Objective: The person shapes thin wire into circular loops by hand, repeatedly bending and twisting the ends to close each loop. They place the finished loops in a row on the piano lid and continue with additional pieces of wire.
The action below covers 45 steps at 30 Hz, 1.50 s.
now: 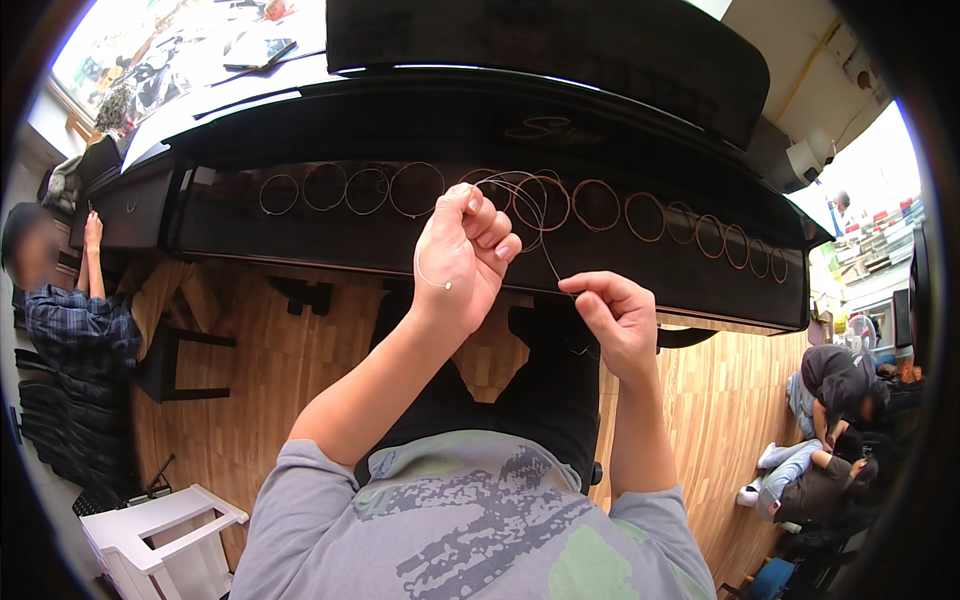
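My left hand is raised at the centre, fingers curled round a thin wire that arches over in loose loops. One end, with a small pale end piece, hangs by my palm. My right hand, lower and further right, pinches the same wire between thumb and fingers. Behind both hands, a glossy black piano bears a row of separate coiled wires, silver ones toward the left and copper-coloured ones toward the right. My left hand hides some of the row.
A person in a plaid shirt is at the far left, hand raised at the piano's end. Two people crouch or sit on the wooden floor at right. A white stand is at lower left, a dark stool below the piano.
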Each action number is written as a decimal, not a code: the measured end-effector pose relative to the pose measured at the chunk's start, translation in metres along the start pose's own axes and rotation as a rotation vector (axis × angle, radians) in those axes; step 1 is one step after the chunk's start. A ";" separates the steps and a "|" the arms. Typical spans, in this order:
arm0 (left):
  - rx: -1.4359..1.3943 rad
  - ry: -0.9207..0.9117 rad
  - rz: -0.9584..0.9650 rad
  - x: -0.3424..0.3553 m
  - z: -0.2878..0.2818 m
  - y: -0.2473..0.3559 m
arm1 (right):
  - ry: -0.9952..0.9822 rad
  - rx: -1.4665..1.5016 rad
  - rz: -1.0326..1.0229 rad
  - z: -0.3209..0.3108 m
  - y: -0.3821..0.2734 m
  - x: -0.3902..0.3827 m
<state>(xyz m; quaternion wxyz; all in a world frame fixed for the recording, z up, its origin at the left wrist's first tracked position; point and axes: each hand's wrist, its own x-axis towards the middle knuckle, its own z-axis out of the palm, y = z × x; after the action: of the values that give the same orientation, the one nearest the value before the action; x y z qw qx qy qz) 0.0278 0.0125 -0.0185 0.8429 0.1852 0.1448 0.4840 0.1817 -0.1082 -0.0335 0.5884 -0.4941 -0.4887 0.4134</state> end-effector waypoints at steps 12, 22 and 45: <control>0.173 -0.061 0.079 -0.002 -0.001 0.006 | -0.201 -0.600 0.067 -0.022 -0.009 0.009; 0.454 -0.177 0.167 -0.006 0.000 -0.002 | -0.046 0.274 0.121 -0.016 -0.022 0.021; 0.856 -0.403 0.415 -0.021 -0.016 0.015 | 0.191 -0.156 -0.045 0.009 -0.017 0.035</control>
<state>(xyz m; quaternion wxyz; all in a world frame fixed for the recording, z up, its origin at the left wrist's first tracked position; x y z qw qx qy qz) -0.0009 0.0038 -0.0250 0.5890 0.6279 0.1247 0.4931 0.1792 -0.0751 -0.0103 0.6009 -0.5645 -0.4721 0.3121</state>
